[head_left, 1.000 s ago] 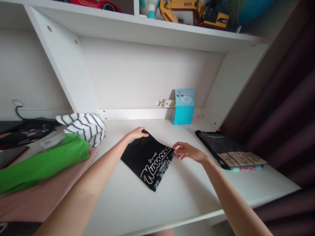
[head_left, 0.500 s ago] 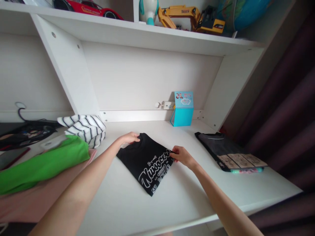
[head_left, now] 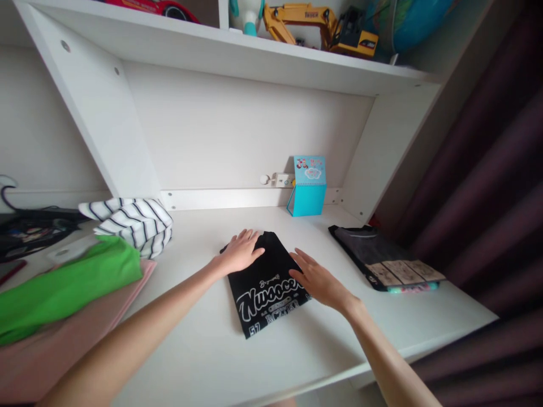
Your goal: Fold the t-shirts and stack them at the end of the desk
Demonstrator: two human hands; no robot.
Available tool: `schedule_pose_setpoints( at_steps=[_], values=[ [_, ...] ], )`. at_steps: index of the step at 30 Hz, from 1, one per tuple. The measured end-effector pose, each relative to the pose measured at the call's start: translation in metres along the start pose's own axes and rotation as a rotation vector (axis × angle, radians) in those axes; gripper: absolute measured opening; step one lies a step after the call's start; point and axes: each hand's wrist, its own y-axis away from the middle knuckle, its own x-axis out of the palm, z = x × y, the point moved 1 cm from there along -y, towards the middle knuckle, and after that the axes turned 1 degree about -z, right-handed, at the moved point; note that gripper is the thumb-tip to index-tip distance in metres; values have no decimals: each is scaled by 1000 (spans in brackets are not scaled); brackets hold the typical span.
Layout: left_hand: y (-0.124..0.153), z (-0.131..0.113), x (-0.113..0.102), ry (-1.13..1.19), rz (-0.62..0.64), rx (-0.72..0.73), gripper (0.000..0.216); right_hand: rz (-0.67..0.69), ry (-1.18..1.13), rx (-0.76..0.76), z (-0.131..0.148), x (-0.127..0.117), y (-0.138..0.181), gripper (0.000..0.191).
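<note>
On the tabletop, middle: black shirt, folded compact, lettering up and at the near end.
Why there: likely for reach from either side; lying flat gives both palms firm backing.
Left hand: palm down over the far left part, apparently resting on cloth; fingers pointing away, thumb out rightward.
Left grip: spread loose, nothing pinched.
Right hand: over the right edge, back upward, fingers slanting far and left.
Right grip: digits extended, thumb apart, no fold visibly held; underside hidden, exact contact cannot be told.
Paired pose: probably one hand steadies, the other evens the edge.
Forearms: converging from the near corners.
Right side: grey-black shirt, folded flat, well apart, perhaps parked out of the way.
Left side: green cloth upon pink cloth; striped cloth bunched just behind, seemingly kept aside.
</note>
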Motion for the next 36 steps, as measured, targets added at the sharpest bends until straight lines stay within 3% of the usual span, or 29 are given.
schedule_pose_setpoints(
  at_steps=[4, 7, 10, 14, 17, 20, 24, 28, 31, 36],
  values=[
    [40, 8, 24, -110, 123, -182, 82, 90, 46, -137, 25, 24, -39, 65],
    [54, 21, 41, -91, 75, -216, 83, 142, 73, -184, 35, 43, -59, 70],
    [50, 31, 45, -61, 50, -193, 80, 154, 76, -174, 38, 56, -63, 73],
    [30, 34, 40, -8, 100, -127, 71, 106, 97, -63, 34, 61, -56, 73],
    [24, 29, 34, -39, 65, -158, 66, 65, 115, 32, 24, 57, -46, 70],
    [36, 20, 25, -116, 24, -246, 57, -5, 147, 157, 9, 46, -35, 63],
    [61, 8, 12, -109, 21, -228, 38, -83, 174, 314, -9, 30, -26, 46],
    [74, -7, 9, -1, 39, -208, 31, -54, 132, 357, -16, 24, -33, 31],
    [72, -14, 13, 116, 25, -228, 38, -33, 80, 343, -19, 25, -41, 25],
    [64, -13, 22, 625, -18, -407, 52, -62, 44, 316, -22, 23, -38, 17]
  ],
)
